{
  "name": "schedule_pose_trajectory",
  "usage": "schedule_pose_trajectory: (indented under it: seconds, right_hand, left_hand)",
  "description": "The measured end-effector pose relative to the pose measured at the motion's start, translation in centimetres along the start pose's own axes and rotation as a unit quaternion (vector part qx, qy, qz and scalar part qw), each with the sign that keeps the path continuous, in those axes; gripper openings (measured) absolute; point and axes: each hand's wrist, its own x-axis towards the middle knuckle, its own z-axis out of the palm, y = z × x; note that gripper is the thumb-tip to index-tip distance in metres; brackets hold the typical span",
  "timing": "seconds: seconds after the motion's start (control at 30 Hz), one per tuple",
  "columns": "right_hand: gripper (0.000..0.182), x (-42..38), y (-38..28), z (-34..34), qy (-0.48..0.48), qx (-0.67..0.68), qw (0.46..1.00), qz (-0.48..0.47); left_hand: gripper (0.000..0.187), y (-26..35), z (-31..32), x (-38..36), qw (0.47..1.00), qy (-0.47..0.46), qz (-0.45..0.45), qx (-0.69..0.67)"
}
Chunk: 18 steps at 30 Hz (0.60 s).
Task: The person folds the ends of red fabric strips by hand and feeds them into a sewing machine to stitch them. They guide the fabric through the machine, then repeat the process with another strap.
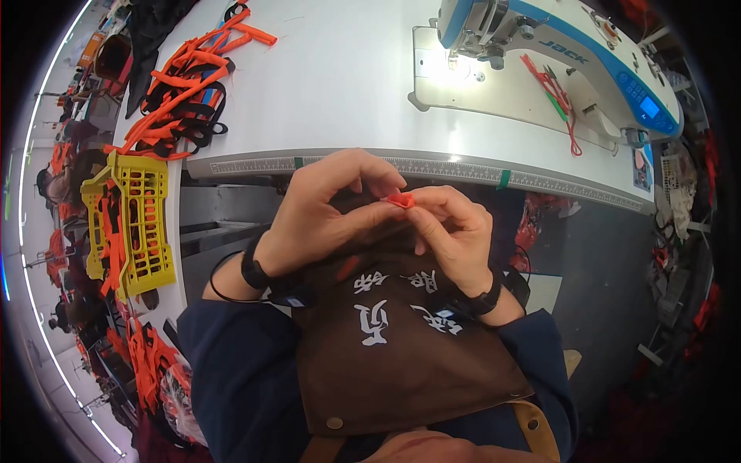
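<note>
**Two hands pinch one orange strap end above the apron**

The left hand and the right hand meet in front of the counter, each grip closed on one small folded piece of orange webbing, held over a brown apron. Each wrist wears one black band. One white sewing machine stands on the counter, a pile of orange and black straps lies at its far left, and one yellow crate sits beside it.

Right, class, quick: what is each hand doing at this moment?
Left hand: fingers pinched shut on the small orange piece.
Right hand: fingers pinched shut on the same orange piece.
</note>
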Motion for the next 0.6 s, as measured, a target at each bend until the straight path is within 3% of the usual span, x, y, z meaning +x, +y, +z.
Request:
schedule_pose_trajectory:
  seconds: [0.3,0.4,0.6]
  right_hand:
    - [0.014,0.6,-0.4,-1.1,0.002,-0.002,0.999,-0.05]
    - [0.012,0.7,0.2,-1.1,0.013,-0.017,0.996,-0.083]
    - [0.015,0.7,-0.9,-0.2,0.05,-0.129,0.981,-0.139]
  left_hand:
    - [0.026,1.0,1.1,-0.2,0.999,0.044,-0.008,-0.01]
    - [0.024,0.7,1.1,0.6,0.99,0.041,0.109,0.075]
    - [0.017,1.2,1.2,0.8,0.958,0.082,0.174,0.215]
